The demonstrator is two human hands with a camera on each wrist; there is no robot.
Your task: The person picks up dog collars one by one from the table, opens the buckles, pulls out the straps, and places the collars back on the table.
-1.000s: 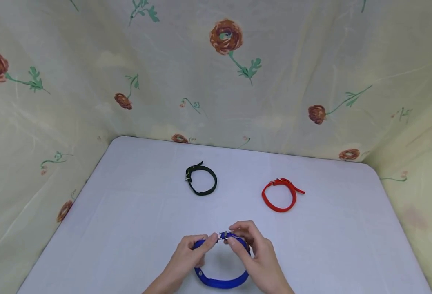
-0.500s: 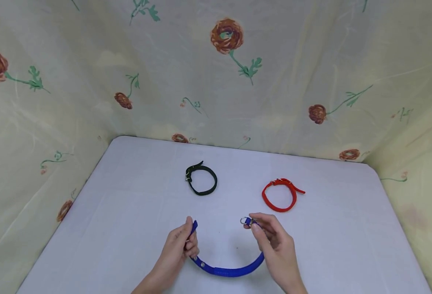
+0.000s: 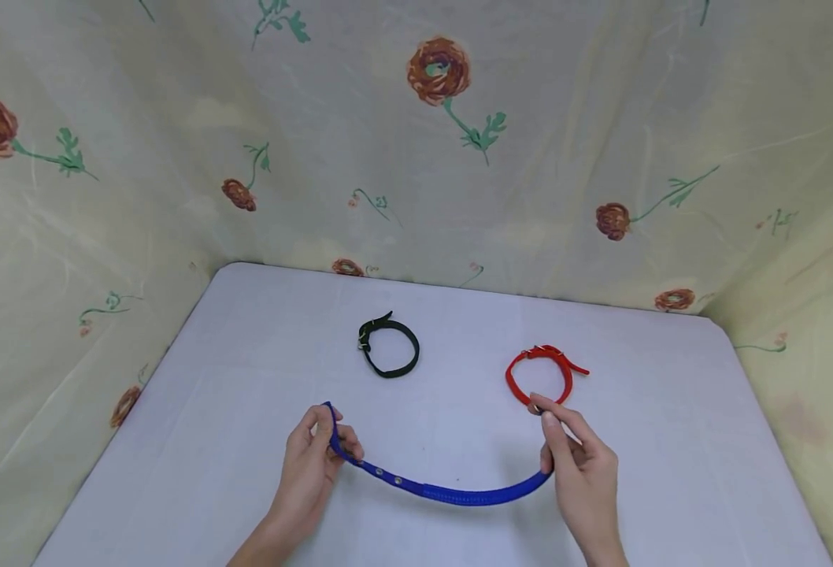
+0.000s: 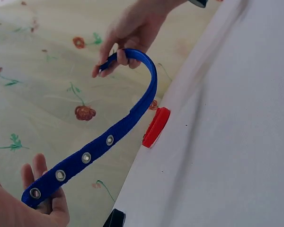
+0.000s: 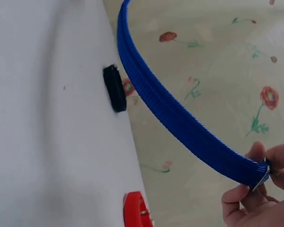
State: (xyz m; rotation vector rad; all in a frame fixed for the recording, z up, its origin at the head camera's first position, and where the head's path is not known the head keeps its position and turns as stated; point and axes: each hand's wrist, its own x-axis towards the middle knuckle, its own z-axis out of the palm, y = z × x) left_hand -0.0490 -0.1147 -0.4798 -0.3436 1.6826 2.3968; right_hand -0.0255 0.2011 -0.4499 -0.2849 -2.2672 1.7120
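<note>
A blue collar [image 3: 469,497] hangs unfastened in a shallow curve above the white table, stretched between both hands. My left hand [image 3: 310,465] pinches its tip, the end with several metal eyelets [image 4: 86,158]. At the other end, my right hand [image 3: 582,476] pinches the collar by its metal buckle [image 5: 261,178], partly hidden by the fingers in the right wrist view. Beyond the hands, a black collar [image 3: 416,346] lies buckled into a ring on the table. A red collar [image 3: 509,378], also buckled into a ring, lies just behind my right fingertips, which overlap it in the head view.
The white table [image 3: 246,346] has rounded far corners. Pale fabric with a flower print [image 3: 530,118] hangs around its back and sides.
The blue collar was a closed loop between both hands. Its eyelet end came out of the buckle, and the hands moved apart, drawing it out into a long strip.
</note>
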